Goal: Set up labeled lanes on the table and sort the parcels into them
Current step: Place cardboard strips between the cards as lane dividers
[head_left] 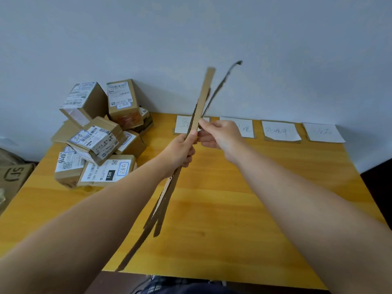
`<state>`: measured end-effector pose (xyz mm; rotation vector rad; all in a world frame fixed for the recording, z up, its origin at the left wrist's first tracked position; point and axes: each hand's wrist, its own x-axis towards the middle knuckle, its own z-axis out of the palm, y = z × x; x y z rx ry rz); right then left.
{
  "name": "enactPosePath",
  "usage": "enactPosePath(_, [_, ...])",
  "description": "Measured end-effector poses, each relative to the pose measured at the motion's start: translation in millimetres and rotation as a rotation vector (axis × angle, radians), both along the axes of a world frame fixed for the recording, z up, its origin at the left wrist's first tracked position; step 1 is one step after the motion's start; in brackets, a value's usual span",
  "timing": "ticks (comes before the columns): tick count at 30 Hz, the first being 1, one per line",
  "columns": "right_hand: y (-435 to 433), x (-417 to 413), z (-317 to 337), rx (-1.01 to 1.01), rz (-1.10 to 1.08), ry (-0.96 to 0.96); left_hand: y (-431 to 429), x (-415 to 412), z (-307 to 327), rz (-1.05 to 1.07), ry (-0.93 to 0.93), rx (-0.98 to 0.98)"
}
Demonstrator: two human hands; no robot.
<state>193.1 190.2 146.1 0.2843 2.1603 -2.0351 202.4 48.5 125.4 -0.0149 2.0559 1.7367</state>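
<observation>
My left hand grips a bundle of long thin cardboard strips held upright over the yellow wooden table. My right hand pinches the strips just above the left hand, and one dark strip splays off to the right. A pile of several labelled cardboard parcels sits at the table's back left. Several white handwritten paper labels lie in a row along the back edge: one partly behind the strips, another behind my right hand, then two more.
A pale wall rises directly behind the table. A brown cardboard box with dark markings stands on the floor to the left. The table's front edge is close to my body.
</observation>
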Motion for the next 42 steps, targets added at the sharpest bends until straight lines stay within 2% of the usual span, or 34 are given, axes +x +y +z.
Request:
enactPosePath(10, [-85.4, -26.6, -7.3, -0.037, -0.008, 0.027, -76.6, -41.4, -8.7, -0.008, 0.013, -0.066])
enactPosePath(18, [-136.4, -41.5, -23.5, 0.058, -0.068, -0.005, -130.3, -53.4, -18.0, -0.034, 0.025, -0.125])
enactPosePath(21, [-142.3, -47.5, -31.2, 0.068, -0.165, -0.031, -149.4, -59.9, -21.3, 0.029, 0.07, -0.202])
enactPosePath(26, [-123.2, -41.9, -55.7, 0.111, -0.267, -0.108, -172.8, -68.7, -41.9, 0.173, 0.054, -0.211])
enactPosePath(30, [-109.7, -45.4, -79.5, 0.353, -0.191, -0.167, -173.9, -65.5, -48.3, 0.126, 0.069, -0.172])
enactPosePath(32, [-109.7, -47.5, -85.8, 0.351, -0.169, -0.165, -171.9, -66.2, -49.7, 0.13, 0.066, -0.188])
enactPosePath(37, [-124.1, -41.5, -107.2, 0.319, -0.105, -0.202, -170.1, -74.1, -49.0, 0.38, 0.057, -0.106])
enactPosePath(42, [-132.9, -47.6, -133.6, 0.416, -0.095, -0.304, -171.7, -78.3, -54.0, 0.201, 0.09, -0.215])
